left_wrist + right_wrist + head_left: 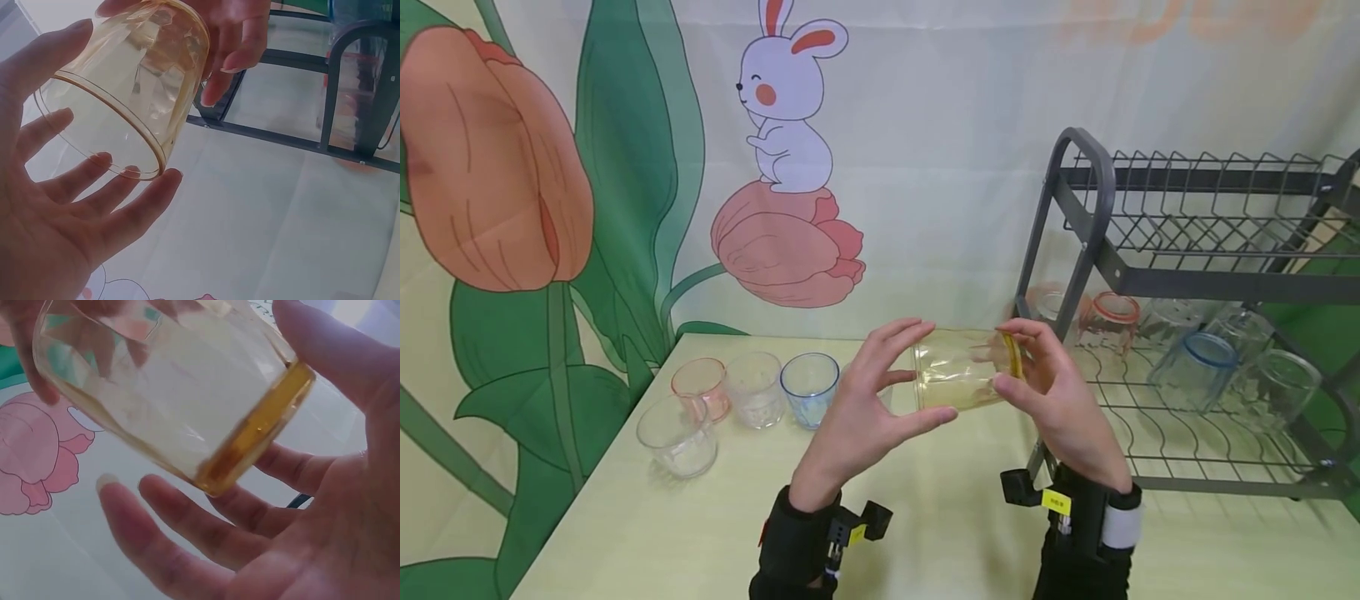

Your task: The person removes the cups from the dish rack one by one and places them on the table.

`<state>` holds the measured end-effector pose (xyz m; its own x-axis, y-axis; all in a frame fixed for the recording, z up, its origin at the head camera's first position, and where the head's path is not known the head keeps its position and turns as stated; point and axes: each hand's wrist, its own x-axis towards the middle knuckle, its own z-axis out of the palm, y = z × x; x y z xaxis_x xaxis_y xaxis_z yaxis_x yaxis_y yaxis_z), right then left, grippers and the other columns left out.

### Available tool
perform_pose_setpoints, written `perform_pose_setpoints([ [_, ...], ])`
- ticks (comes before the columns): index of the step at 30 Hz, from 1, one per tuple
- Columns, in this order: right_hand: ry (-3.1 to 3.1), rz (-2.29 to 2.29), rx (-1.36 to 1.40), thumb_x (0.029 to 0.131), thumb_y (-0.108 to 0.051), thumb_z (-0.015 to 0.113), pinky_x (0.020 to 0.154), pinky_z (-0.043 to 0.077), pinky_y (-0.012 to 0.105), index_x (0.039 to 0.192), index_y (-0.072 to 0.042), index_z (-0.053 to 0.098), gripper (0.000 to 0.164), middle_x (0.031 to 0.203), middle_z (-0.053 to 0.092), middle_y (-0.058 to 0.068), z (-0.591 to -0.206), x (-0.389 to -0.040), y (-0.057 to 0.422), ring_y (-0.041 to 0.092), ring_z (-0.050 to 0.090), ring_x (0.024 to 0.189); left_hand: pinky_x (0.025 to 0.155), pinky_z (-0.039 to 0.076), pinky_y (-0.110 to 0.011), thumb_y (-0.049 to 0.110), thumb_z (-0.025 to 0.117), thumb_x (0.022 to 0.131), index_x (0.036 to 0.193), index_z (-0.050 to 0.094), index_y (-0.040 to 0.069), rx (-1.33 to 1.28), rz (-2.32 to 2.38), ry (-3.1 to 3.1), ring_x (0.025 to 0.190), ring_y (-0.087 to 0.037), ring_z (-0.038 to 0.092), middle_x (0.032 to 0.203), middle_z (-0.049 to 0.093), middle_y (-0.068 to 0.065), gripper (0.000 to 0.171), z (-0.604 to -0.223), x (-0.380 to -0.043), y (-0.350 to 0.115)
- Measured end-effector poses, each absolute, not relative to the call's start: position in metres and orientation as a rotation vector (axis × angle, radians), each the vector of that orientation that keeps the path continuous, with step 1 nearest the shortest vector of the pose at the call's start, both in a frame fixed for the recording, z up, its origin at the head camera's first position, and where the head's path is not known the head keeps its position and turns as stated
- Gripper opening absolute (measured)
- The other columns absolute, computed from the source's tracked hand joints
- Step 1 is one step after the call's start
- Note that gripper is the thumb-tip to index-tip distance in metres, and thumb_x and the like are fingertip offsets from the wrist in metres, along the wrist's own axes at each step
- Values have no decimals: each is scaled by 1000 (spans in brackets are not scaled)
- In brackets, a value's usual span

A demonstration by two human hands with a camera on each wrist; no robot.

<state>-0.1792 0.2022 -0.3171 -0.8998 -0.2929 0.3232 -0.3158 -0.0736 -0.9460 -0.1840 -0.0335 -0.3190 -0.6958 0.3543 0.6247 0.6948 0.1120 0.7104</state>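
A transparent yellow drinking glass (962, 375) is held sideways in the air above the table, its thick amber base to the right and its open rim to the left. My right hand (1063, 404) grips the base end, thumb in front and fingers behind. My left hand (861, 408) is around the rim end. In the left wrist view, the left fingertips (172, 178) and thumb meet the rim of the glass (181, 87) on opposite sides. The right wrist view shows the amber base (256, 431) between right thumb and fingers.
On the table's left stand a clear glass cup (677, 454), a pink glass (700, 385), a clear glass (754, 393) and a blue glass (809, 396). At right, a two-tier dark metal rack (1225, 286) holds several glasses on its lower tier, including a blue one (1195, 375).
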Motion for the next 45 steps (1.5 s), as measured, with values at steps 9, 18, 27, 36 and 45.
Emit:
perform_pose_setpoints([
  [9,-2334,1923,705,95,-7,63,93,50,31,147,-8,34,60,147,36,10,-319,-181,206,32,39,132,90,52,-36,14,87,74,143,50,22,-958,-1575,-2158,129,-14,42,144,41,4,79,-322,-185,-47],
  [18,-2467,1697,609,94,-16,68,95,48,29,147,-12,37,61,148,37,2,-314,-171,224,27,37,134,90,51,-38,19,88,74,142,52,19,-939,-1430,-2240,130,-16,42,144,42,0,76,-328,-187,-57],
  [27,-2582,1437,616,93,-19,70,97,47,31,147,-18,39,62,149,35,2,-298,-164,247,28,34,136,88,51,-38,24,88,74,140,54,21,-894,-1311,-2347,127,-15,44,143,43,-1,75,-336,-191,-71],
  [36,-2658,1285,500,93,-22,69,96,46,36,149,-16,37,65,151,30,10,-295,-160,278,33,31,135,87,51,-40,28,87,75,140,54,22,-841,-1147,-2497,119,-21,52,146,42,-3,73,-348,-194,-97],
  [45,-2714,1214,226,97,-36,62,94,37,67,155,-13,24,74,155,18,22,-307,-162,329,50,24,135,87,50,-41,29,86,76,142,51,21,-649,-1054,-2595,115,-26,55,147,40,-6,75,-344,-199,-136],
])
